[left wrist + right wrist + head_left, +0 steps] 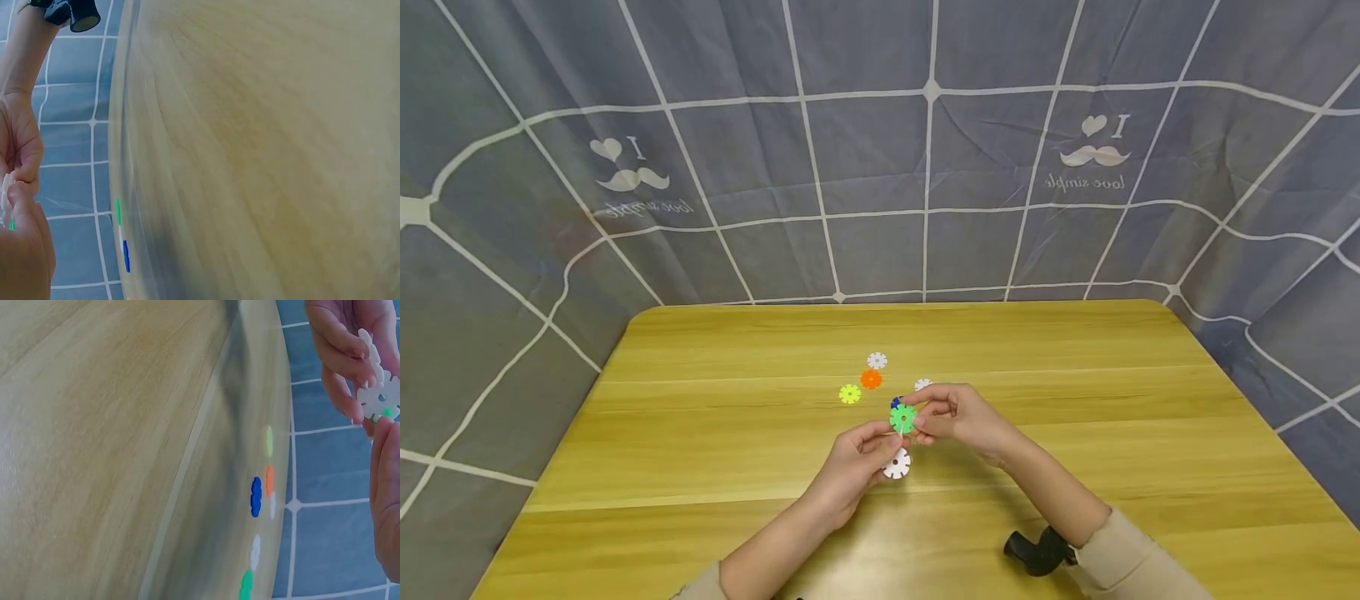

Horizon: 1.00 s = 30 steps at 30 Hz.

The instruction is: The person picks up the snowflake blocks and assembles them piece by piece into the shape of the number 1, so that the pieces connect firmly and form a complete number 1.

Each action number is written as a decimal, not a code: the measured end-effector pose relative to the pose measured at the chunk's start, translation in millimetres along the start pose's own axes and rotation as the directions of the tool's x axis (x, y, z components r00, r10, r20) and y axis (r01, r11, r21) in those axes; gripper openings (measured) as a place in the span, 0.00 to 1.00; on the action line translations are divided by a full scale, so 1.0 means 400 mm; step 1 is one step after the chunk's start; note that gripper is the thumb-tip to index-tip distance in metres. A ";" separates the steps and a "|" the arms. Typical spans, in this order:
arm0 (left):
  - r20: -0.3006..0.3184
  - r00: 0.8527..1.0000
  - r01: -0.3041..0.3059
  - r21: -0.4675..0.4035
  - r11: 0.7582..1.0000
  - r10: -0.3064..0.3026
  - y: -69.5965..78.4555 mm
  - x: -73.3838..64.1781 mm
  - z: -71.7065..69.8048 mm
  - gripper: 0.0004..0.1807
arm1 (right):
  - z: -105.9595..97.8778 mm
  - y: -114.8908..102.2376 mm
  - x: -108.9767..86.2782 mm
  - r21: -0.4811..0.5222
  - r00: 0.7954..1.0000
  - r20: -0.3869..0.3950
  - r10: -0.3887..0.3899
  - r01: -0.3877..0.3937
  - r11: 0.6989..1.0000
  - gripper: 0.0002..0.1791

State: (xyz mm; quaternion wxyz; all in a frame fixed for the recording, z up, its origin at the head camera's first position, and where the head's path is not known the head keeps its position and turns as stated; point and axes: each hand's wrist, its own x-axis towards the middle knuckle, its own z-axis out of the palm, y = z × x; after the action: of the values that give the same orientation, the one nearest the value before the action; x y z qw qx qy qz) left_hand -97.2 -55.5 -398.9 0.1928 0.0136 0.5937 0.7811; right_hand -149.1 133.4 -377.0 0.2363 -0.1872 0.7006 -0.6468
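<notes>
My left hand (853, 471) pinches a white notched plastic disc (897, 463) between thumb and fingers, above the table. Another white disc (372, 356) is seen edge-on beside it in the right wrist view, meeting the first at an angle. With thumb and fingers, my right hand (966, 423) holds a green notched disc (903, 418) just above the white pieces. The hands are close together. Whether the green disc's slot is joined to the white one I cannot tell.
Loose notched discs lie on the wooden table (700, 433) beyond the hands: white (877, 361), orange (871, 379), yellow (850, 394), partly hidden blue (896, 402), another white (923, 384) and a green one (245, 585). A black device (1037, 552) is by the right wrist. A grey curtain (880, 167) surrounds the table.
</notes>
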 end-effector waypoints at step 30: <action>-0.059 0.996 0.071 -0.038 0.997 -0.074 -0.040 -0.006 0.022 0.13 | 0.008 0.052 -0.037 -0.019 0.998 0.045 0.035 -0.034 0.999 0.21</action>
State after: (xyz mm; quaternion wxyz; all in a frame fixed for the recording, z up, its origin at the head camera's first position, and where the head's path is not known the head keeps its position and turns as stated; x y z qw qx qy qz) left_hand -88.0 -44.6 -410.5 0.2033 -0.0350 0.5853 0.7841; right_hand -134.3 141.0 -396.6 0.2616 -0.1917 0.7041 -0.6318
